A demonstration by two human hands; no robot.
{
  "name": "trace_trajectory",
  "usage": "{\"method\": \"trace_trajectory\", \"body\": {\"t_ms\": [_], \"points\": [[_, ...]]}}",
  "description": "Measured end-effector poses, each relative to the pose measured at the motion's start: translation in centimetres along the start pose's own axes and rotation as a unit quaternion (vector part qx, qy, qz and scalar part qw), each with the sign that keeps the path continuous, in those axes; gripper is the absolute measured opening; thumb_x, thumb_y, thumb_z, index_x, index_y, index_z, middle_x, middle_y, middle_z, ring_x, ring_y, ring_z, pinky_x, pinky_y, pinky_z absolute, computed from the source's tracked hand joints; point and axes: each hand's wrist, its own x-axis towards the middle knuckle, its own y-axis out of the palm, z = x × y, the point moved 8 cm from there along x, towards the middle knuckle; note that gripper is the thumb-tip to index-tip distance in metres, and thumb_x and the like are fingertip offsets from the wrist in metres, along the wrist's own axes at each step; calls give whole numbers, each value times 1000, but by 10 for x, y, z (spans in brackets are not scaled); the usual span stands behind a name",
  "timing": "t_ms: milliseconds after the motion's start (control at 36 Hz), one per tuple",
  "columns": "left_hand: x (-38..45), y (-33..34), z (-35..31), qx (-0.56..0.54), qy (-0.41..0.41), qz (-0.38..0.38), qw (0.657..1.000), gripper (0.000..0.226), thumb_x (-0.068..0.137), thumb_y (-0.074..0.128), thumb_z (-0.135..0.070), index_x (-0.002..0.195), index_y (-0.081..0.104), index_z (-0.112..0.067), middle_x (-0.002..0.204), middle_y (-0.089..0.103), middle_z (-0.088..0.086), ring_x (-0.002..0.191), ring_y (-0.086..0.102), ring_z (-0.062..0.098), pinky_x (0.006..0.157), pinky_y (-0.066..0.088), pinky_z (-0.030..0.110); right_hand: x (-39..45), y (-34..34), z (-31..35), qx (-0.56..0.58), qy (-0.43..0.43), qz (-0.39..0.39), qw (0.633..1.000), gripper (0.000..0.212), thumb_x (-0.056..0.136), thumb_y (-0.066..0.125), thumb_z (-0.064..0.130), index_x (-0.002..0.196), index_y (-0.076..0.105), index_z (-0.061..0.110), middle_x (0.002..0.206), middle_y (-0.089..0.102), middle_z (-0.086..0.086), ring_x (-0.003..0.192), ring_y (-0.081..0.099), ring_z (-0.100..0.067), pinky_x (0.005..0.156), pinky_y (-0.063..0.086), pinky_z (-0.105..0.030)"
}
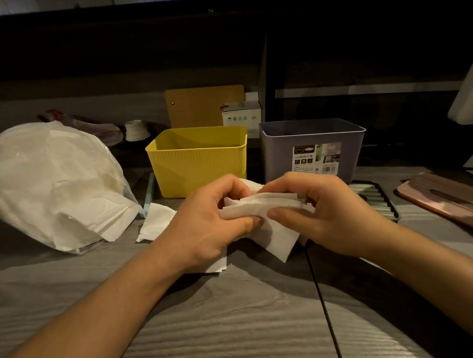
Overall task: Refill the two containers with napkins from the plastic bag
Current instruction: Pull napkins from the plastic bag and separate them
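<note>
Head view: left hand (213, 221) and right hand (319, 211) both pinch small stack of white paper napkins (266, 208) at frame centre, long axis left-right; yellow ribbed plastic container (200, 160) just above, nearer left hand; grey-purple plastic container (312, 144) upper right; white plastic bag (50, 178) left.

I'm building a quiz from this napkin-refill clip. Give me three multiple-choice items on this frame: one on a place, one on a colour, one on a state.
1. Where does the plastic bag lie?
A. left of the yellow container
B. inside the purple container
C. right of the purple container

2. What colour is the container nearer the bag?
A. red
B. yellow
C. black

3. What are the hands doing?
A. resting flat on the table
B. both holding a bunch of napkins
C. lifting the bag

Key: 1 A, the bag sits at the far left of the table. 2 B, its ribbed wall is yellow; the purple container stands further right. 3 B, left hand and right hand pinch the napkins.
</note>
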Motion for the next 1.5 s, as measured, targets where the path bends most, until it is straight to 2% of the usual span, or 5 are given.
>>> {"method": "trace_trajectory", "body": {"t_ms": [472, 833, 944, 1333, 1500], "points": [[1, -6, 6, 14, -26, 23, 999, 24, 79, 82, -18, 91, 63, -26, 87, 69, -20, 85, 66, -1, 66, 53, 14, -4, -13, -27, 30, 140, -73, 987, 41, 92, 49, 40, 93, 77, 10, 91, 72, -18, 88, 67, -28, 81, 57, -53], [1, -6, 12, -149, -64, 9, 987, 25, 72, 80, -18, 93, 67, -21, 94, 71, -3, 90, 71, 20, 67, 61, 35, -4, -11, -29, 120, 118, -70, 983, 68, 93, 44, 65, 81, 74, 5, 78, 71, -6, 78, 67, -19, 79, 52, -48], [0, 2, 10, -104, -65, 42, 992, 23, 69, 80, -30, 89, 70, -28, 93, 71, -10, 93, 69, 14, 71, 61, 32, -2, -10, -15, 129, 67, -47, 988, 47, 87, 38, 67, 96, 72, 36, 99, 72, 18, 100, 66, -2, 82, 51, -15], [4, -10, 0, 52, 26, -63, 996, 15, 79, 82, -24, 83, 68, -29, 107, 62, -21, 104, 59, -1, 86, 53, 24, -3, -6, 3, 14, -43, -13, 999, 51, 87, 67, 9, 127, 56, 39, 116, 56, 23, 113, 56, -1, 92, 49, -18], [4, -4, 8, -19, -30, 15, 999, 75, 73, 87, -22, 122, 39, -51, 129, 44, -27, 114, 53, -2, 89, 52, 15, -7, -2, 0, 112, -32, -28, 993, 64, 87, 66, -8, 135, 55, 32, 115, 53, 17, 113, 57, -8, 87, 49, -16]]}}
